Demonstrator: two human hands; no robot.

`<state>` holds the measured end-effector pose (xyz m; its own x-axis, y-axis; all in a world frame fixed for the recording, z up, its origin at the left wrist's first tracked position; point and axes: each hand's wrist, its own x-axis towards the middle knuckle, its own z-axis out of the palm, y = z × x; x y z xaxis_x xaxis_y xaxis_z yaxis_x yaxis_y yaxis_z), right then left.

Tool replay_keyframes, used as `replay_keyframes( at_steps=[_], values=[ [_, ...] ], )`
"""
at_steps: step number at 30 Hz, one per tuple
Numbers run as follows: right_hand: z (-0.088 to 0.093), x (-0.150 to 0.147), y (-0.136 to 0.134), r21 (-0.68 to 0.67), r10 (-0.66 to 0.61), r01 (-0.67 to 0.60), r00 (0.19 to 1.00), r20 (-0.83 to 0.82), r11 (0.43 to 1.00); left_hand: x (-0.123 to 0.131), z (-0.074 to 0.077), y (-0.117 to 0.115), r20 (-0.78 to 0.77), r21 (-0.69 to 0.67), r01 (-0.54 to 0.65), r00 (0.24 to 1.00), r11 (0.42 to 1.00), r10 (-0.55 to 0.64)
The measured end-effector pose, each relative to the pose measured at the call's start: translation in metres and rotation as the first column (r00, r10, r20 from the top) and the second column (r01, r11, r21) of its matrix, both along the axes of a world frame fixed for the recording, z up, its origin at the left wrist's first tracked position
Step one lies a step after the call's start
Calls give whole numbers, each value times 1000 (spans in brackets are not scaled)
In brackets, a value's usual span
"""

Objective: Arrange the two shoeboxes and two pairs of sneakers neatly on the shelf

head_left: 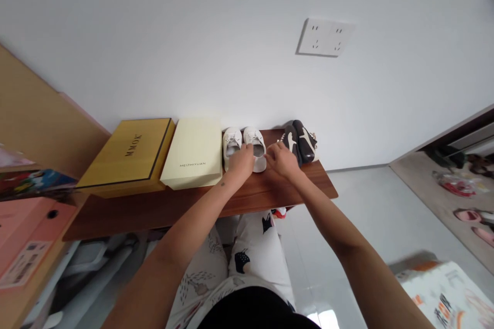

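White shoes [253, 136], set side by side on the surface [266, 190].
They are partly covered by the left hand [242, 161]; the right hand [283, 159] is held just beside, fingers bent; whether either grips cannot be told.

Free rm: front strip of wooden shelf [254, 193], tho forearms [200, 221] cross above. Wall [212, 61] closes back. L side blocked by MMOK box [127, 151] & MEIZHIYUAN box [195, 149]. Gap btwn white sneakers [252, 136] & dark brown sneakers [304, 145]; R hand [283, 159] partly hides it, width unclear.
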<state>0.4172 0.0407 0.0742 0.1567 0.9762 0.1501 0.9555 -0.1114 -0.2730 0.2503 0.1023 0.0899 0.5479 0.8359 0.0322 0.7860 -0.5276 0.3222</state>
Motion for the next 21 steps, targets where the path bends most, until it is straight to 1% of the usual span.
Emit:
replay_keyframes(
  at_steps=[2,4,5,7,8,9,11,12,14,15,16,17,19,21],
  values=[
    [-1,35,-7,84,-88,91,995,-43,992,19,-6,-7,136,-61,104,986,993,-95],
    [-5,77,-14,123,-239,246,969,-67,961,42,-22,-15,262,-157,200,953,967,-155],
    [-8,99,-17,110,-330,336,941,-75,935,54,-31,-19,314,-203,232,935,951,-161],
    [-16,139,-25,1,-481,483,872,-88,876,77,-52,-27,397,-277,246,910,929,-123],
    [-20,156,-29,-78,-520,514,849,-97,854,87,-62,-30,430,-307,237,899,922,-88],
    [-24,168,-32,-156,-533,514,839,-115,843,97,-71,-33,456,-336,219,889,916,-46],
    [-31,183,-37,-265,-495,442,849,-184,857,112,-83,-36,485,-404,178,873,897,45],
    [-35,186,-39,-282,-464,398,857,-224,873,118,-87,-37,491,-448,167,867,878,85],
    [-40,185,-40,-254,-406,341,871,-278,905,126,-91,-36,488,-540,162,859,826,151],
    [-42,183,-40,-220,-380,325,880,-286,920,128,-90,-35,485,-570,169,859,804,164],
    [-42,181,-40,-182,-356,314,891,-283,932,129,-89,-34,483,-579,179,861,796,158],
    [-42,179,-39,-144,-333,304,903,-273,942,129,-85,-33,477,-562,187,869,806,131],
    [-39,178,-38,-98,-292,277,928,-232,956,129,-75,-30,421,-467,202,907,861,15],
    [-32,178,-38,-104,-259,245,953,-157,964,129,-60,-29,277,-338,230,951,913,-137]
  ],
)
